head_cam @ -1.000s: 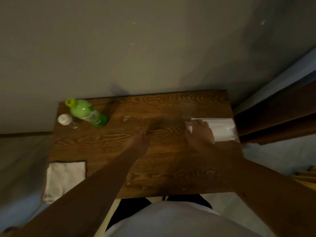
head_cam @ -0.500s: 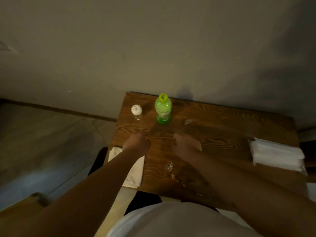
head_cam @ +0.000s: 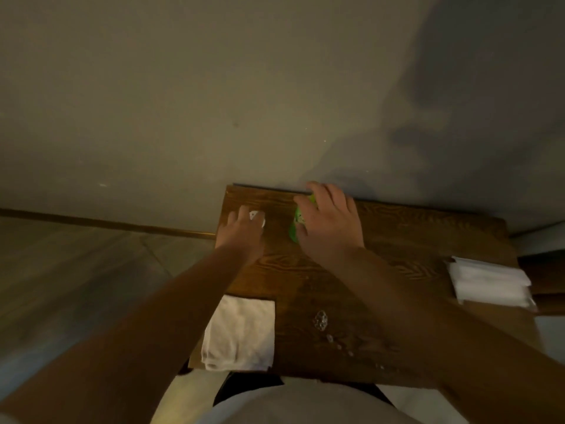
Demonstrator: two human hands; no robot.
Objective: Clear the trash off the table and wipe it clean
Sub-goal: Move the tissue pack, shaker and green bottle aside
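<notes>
Two hands are at the far left of the tabletop [head_cam: 397, 240], each on a piece of trash; left hand [head_cam: 241, 237] covers the small white-capped jar [head_cam: 257, 217] near the far-left corner, fingers curled down around it, grip looks closing but I cannot tell if it is firm; right hand [head_cam: 328, 228] is over the green bottle [head_cam: 296, 223], fingers spread and draped across it, only a green sliver shows at the left of the palm, so contact is likely but a full wrap is not confirmed; bottle stands close to the far edge by the wall.

Cloth [head_cam: 241, 332] lies folded at the near-left corner, partly hanging off the near edge; white napkin stack [head_cam: 489, 281] sits at the right edge, well apart from both hands; clear crumpled wrapper [head_cam: 320, 320] and a few crumbs [head_cam: 339, 344] lie near centre, near side.

Step judged: picking up jar and bottle, wiping not yet begun.

Risks: the spread right hand may push the bottle over against the wall instead of gripping it, since it is tall and light; jar is small and mostly hidden, could slip or roll off the left edge; either forearm lies low over the near side and could drag the cloth off or scatter the crumbs; wrapper is clear and easy to miss.
</notes>
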